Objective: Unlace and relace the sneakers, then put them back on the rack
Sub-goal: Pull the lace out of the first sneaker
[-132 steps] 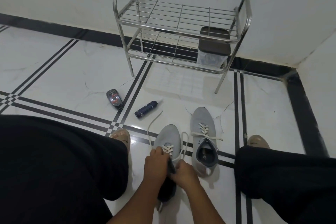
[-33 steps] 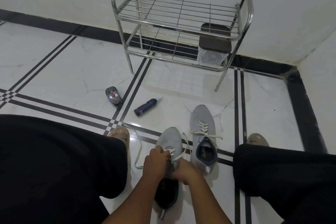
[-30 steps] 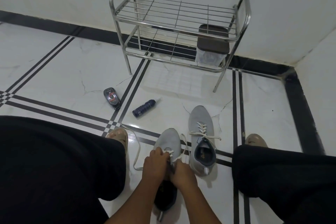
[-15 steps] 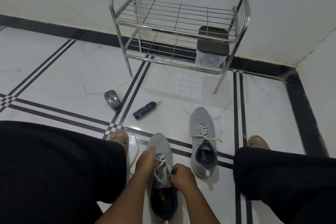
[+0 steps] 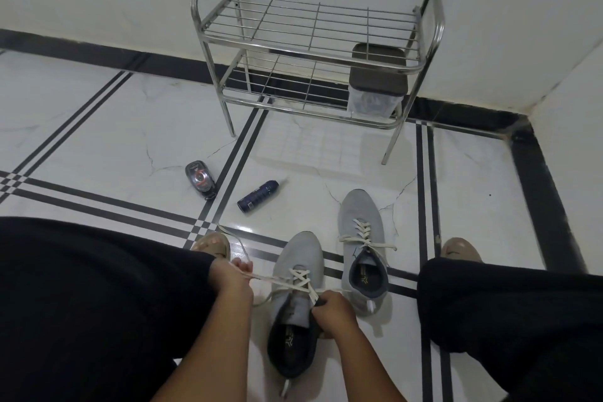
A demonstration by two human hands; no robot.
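Grey knit covers the near sneaker (image 5: 298,266), which lies on the white tiled floor (image 5: 98,147) between the person's knees, toe pointing toward the chrome shoe rack (image 5: 318,42). The left hand (image 5: 232,281) is drawn out to the left of the shoe, fingers curled around the white lace (image 5: 261,278), which runs taut from the fist to the eyelets. The right hand (image 5: 331,312) sits at the shoe's right side by the collar, fingers closed on the lace's other end and the edge of the opening. The second sneaker (image 5: 360,232) stands just to the right, laced, well short of the rack. A dark blue spray bottle (image 5: 257,196) and a small black device (image 5: 199,177) lie on the floor to the left
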